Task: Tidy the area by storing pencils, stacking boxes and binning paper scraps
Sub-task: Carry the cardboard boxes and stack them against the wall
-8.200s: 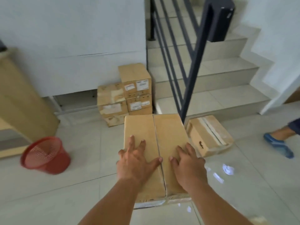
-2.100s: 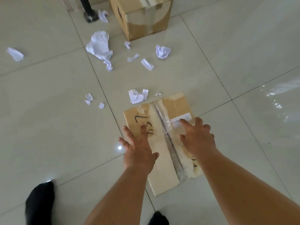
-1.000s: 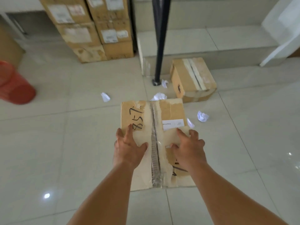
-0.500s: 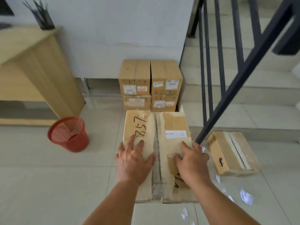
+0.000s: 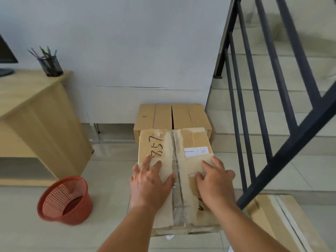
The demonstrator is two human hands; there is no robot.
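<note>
Left hand (image 5: 149,180) and right hand (image 5: 216,180) lie spread flat atop the taped box (image 5: 174,157). Risk: weak hold, so it slips or lands askew on the stacked boxes (image 5: 172,115).

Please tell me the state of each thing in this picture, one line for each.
box marked 857: taped shut, both hands on its top.
left hand: fingers straight, flat on the box top.
right hand: fingers spread, resting on the box top.
stacked boxes: flaps closed.
loose box: taped shut, lying on the floor.
red bin: upright, open top.
pencil holder: upright on the desk, pencils inside.
</note>
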